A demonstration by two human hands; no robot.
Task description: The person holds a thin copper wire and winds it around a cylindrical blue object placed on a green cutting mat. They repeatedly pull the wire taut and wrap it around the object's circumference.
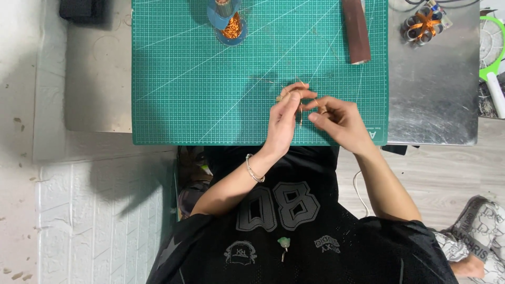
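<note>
Far left, a dark object sits at the top edge of the grey table, barely in view. Moving across, the green cutting mat takes over, gridded with white lines, and up at its top edge stands a blue spool of copper wire, well apart from the hands.

Now the middle. The left hand, a thin silver bracelet on its wrist, is raised over the mat's near edge with fingertips pinched together on a fine strand of copper wire. A short length of that wire hangs down between the two hands. Right beside it, the right hand meets the left, thumb and forefinger closed on the same thin wire; fingertips of both hands are nearly touching. How the wire is bent there is too small to tell.

Up and to the right, a brown cylinder lies on the mat's top right corner. Past the mat, on the bare metal sheet, a bundle of small cylinders bound with orange tape. At the far right edge, a green racket-shaped swatter pokes in.
</note>
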